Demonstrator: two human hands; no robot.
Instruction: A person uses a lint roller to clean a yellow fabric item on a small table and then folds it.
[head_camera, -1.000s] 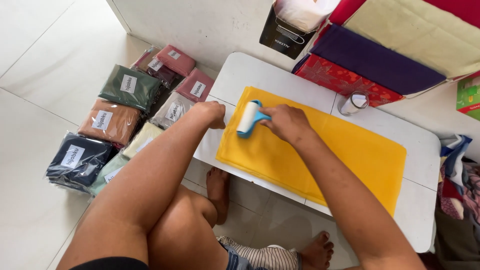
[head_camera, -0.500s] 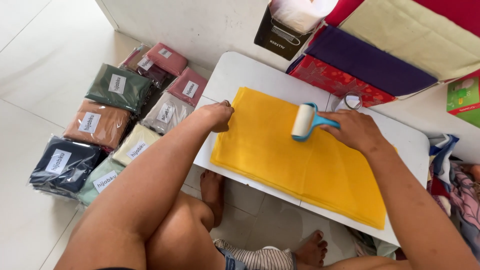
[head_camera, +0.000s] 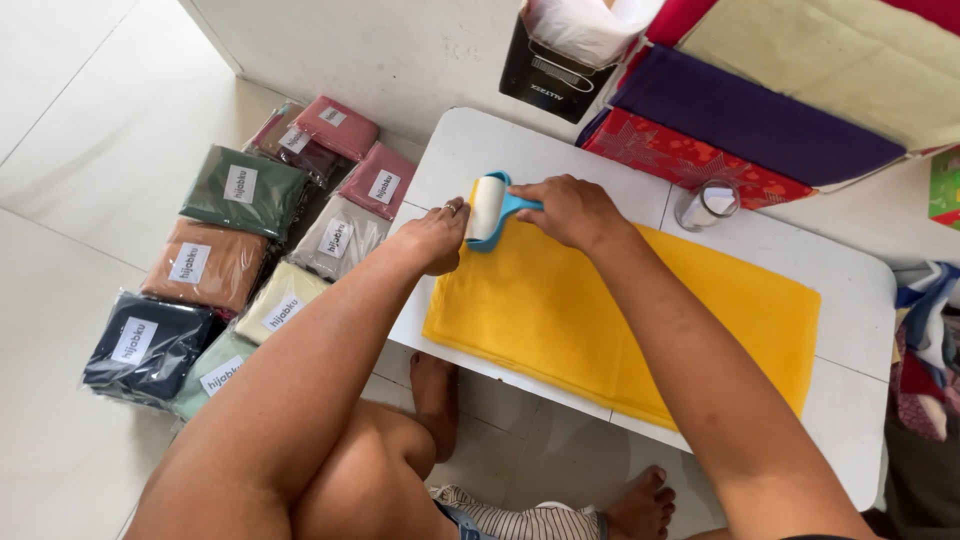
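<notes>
A folded yellow cloth (head_camera: 620, 320) lies flat on a small white table (head_camera: 500, 150). My right hand (head_camera: 565, 210) grips the blue handle of a lint roller (head_camera: 488, 210), whose white roll rests on the cloth's far left corner. My left hand (head_camera: 435, 235) presses down on the cloth's left edge, right beside the roller, with a ring on one finger. My bare legs and feet show under the table's near edge.
Several clear-wrapped folded cloths (head_camera: 250, 260) in different colours lie on the tiled floor at left. A small glass (head_camera: 705, 205) stands on the table behind the yellow cloth. Purple, red and cream fabrics (head_camera: 760, 115) are stacked at the back, next to a black bag (head_camera: 555, 65).
My right hand has drawn the lint roller back leftward across the yellow cloth, from its middle to the far left corner beside my left hand. The left hand has stayed on the edge.
</notes>
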